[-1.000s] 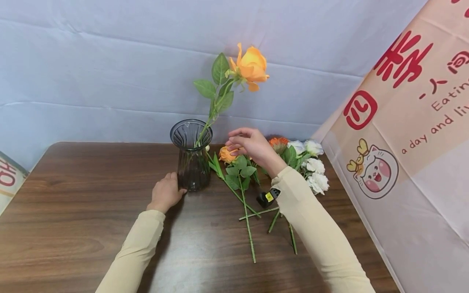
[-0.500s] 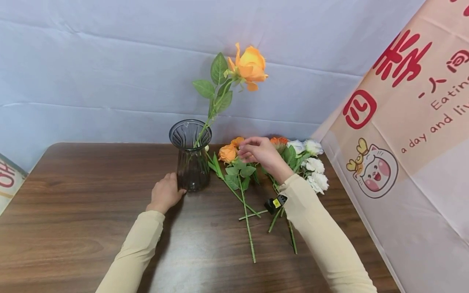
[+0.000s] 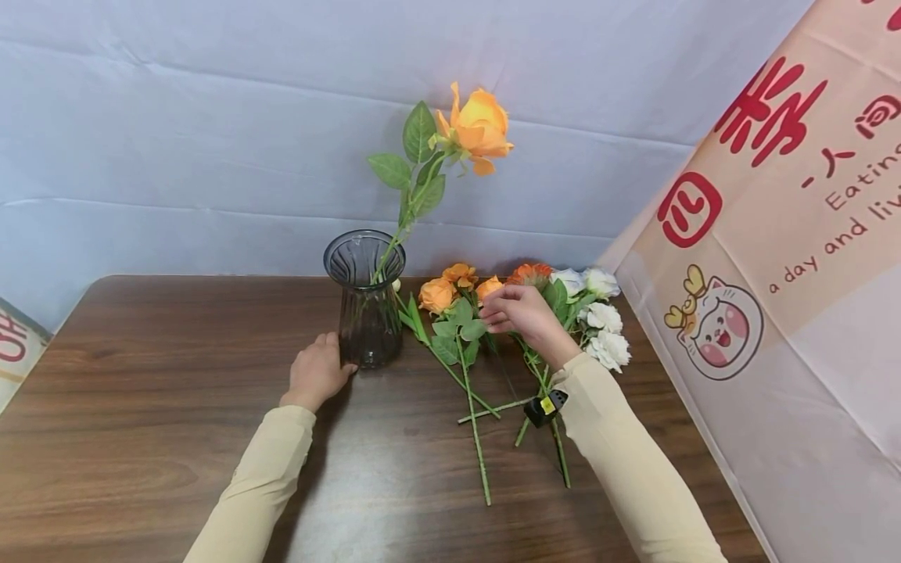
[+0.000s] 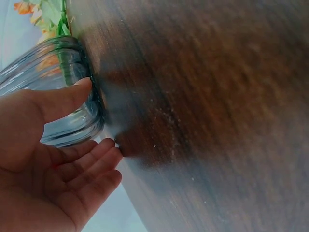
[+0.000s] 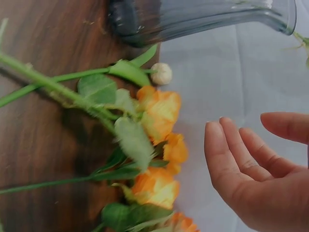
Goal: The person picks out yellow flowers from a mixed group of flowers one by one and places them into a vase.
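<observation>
A grey ribbed glass vase [image 3: 371,328] stands upright with one orange rose [image 3: 480,129] leaning out of it to the right. My left hand [image 3: 318,371] holds the vase low on its left side, the thumb [image 4: 67,99] against the glass in the left wrist view. Over the lying flowers hovers my right hand [image 3: 524,317], with relaxed fingers and nothing in them. Just left of it, in the head view, lie orange roses [image 3: 438,295] with green leaves and long stems. In the right wrist view these orange roses [image 5: 161,113] are apart from the fingers.
A white tulip-like bud [image 5: 161,74] lies beside the vase. Further right are an orange-red flower [image 3: 531,274] and white flowers [image 3: 607,332], their stems crossing on the wooden table [image 3: 169,407]. A pale cloth [image 3: 211,156] hangs behind; a printed banner [image 3: 788,227] stands right.
My right hand has moved right and slightly down, away from the vase, uncovering more orange roses. The left hand, the vase and the standing rose stay put.
</observation>
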`<control>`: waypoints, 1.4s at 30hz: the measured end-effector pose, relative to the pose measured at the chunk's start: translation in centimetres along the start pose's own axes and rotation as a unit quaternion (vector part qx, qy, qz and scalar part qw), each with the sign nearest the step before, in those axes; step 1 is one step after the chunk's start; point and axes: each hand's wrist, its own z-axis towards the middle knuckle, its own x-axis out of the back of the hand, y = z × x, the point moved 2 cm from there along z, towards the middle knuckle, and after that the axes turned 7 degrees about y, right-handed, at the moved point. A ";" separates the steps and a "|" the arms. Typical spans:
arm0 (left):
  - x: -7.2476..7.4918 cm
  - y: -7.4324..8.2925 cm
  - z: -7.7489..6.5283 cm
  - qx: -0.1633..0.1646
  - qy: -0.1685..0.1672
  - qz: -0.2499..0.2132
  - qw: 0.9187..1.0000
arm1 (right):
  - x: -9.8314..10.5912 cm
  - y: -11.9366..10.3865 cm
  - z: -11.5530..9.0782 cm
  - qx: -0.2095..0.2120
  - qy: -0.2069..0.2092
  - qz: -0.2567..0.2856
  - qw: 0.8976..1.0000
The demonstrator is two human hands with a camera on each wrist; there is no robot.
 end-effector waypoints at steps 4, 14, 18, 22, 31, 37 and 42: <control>0.1 0.0 0.0 -0.001 0.000 0.002 1.000 | 0.7 1.4 0.1 -0.014 0.002 -0.003 1.000; 0.0 0.0 0.0 -0.003 0.011 -0.001 1.000 | 1.6 4.4 0.3 -0.029 -0.006 -0.032 0.999; -0.2 -0.1 0.0 -0.007 0.017 0.002 1.000 | 1.8 5.3 0.4 -0.030 -0.001 -0.055 0.998; -0.2 -0.1 0.0 -0.005 0.013 0.001 1.000 | 1.9 6.1 0.5 -0.025 -0.002 -0.085 0.996; -0.3 -0.1 0.1 -0.001 0.002 0.002 1.000 | 2.1 7.4 0.8 -0.038 -0.020 -0.100 0.994; -0.3 -0.1 0.1 0.004 -0.002 0.002 1.000 | 2.1 8.2 0.9 -0.035 -0.027 -0.104 0.994; -0.3 -0.1 0.1 0.002 0.000 0.004 1.000 | 1.9 8.8 1.1 -0.036 -0.028 -0.110 0.993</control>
